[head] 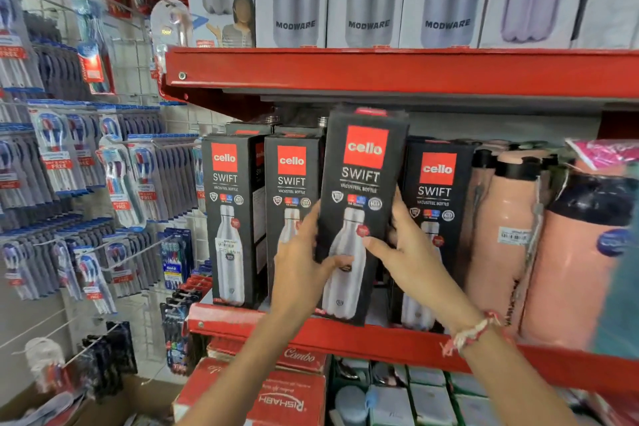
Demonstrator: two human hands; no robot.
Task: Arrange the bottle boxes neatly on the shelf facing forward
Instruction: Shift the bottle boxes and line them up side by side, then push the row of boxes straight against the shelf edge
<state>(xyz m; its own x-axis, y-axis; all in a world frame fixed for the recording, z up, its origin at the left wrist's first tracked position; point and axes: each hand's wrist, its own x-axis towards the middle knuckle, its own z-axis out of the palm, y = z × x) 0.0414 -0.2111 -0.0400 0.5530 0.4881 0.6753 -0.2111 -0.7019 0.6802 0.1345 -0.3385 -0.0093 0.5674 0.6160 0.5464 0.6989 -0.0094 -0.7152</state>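
Both forearms reaching up from 6 o'clock: left hand (300, 261) and right hand (411, 252) clasping held box (359, 214) by its sides, upright, front-facing, at the shelf (345, 334) lip. Three more boxes: left box (231, 218), second box (288, 197), right box (435, 218) at 3 o'clock.

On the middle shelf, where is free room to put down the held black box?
Only the slot behind the held black Cello box, between the second black box and the fourth. Peach plastic bottles crowd the right.
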